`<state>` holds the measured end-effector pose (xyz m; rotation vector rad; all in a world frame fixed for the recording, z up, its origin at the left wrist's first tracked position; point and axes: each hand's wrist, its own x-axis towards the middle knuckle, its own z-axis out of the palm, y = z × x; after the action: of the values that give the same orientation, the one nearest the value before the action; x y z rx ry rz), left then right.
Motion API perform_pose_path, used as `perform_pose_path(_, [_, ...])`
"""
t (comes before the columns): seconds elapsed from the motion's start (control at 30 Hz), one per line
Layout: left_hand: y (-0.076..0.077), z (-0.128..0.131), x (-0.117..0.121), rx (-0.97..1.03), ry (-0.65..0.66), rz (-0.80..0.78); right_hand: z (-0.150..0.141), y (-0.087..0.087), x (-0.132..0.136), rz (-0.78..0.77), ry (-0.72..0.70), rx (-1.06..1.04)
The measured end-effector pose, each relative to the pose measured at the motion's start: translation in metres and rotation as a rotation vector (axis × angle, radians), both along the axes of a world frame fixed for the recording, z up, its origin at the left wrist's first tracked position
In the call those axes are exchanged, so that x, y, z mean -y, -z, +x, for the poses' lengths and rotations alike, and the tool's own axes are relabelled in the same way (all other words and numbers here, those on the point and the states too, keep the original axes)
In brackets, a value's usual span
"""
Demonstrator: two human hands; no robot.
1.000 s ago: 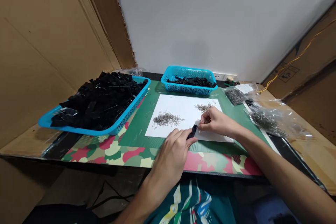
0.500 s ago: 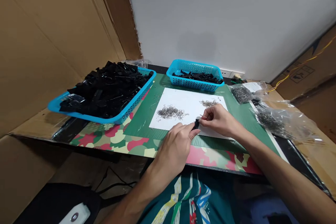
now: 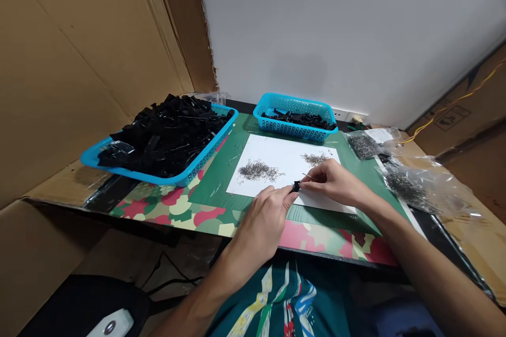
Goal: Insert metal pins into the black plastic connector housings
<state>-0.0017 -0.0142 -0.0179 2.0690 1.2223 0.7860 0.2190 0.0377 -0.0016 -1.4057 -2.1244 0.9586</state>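
Observation:
My left hand is closed on a small black piece, pinched at the fingertips over the front of a white sheet. Close against that piece, my right hand pinches a thin metal rod, its end poking out past the fingers. Whether the right fingertips also touch the black piece is hard to make out. On the sheet lie two heaps of tiny wire-like metal parts, a larger left heap and a smaller right heap behind my right hand.
A large blue basket heaped with black pieces stands at left. A smaller blue basket with black pieces stands at the back. Clear bags of metal parts lie at right. Cardboard walls the left side.
The view has shifted slightly. Both hands stay together at the black piece, with only small finger movement; the thin rod is still in my right hand.

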Motion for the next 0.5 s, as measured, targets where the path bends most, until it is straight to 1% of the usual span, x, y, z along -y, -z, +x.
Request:
perform_pose_path(0.07, [0.002, 0.0, -0.001, 0.002, -0.005, 0.0, 0.004, -0.005, 0.0, 0.031, 0.001, 0.045])
perform_pose_path(0.17, [0.006, 0.0, -0.001, -0.018, -0.006, 0.009, 0.008, -0.009, -0.001, 0.202, 0.05, 0.055])
perform_pose_path(0.23, [0.007, 0.0, 0.0, -0.037, -0.003, 0.013, 0.007, -0.009, -0.001, 0.319, 0.079, 0.007])
perform_pose_path(0.3, [0.006, 0.0, 0.001, -0.052, -0.008, 0.017, 0.005, -0.008, -0.001, 0.387, 0.14, -0.078])
perform_pose_path(0.37, [0.005, 0.0, 0.001, -0.063, -0.011, 0.018, 0.001, -0.005, 0.0, 0.356, 0.229, -0.199])
perform_pose_path(0.43, [0.003, 0.001, 0.002, -0.069, -0.011, 0.012, -0.004, -0.002, 0.001, 0.234, 0.283, -0.348])
perform_pose_path(0.5, [0.003, 0.001, 0.002, -0.077, -0.005, 0.009, -0.01, 0.002, 0.002, 0.108, 0.305, -0.487])
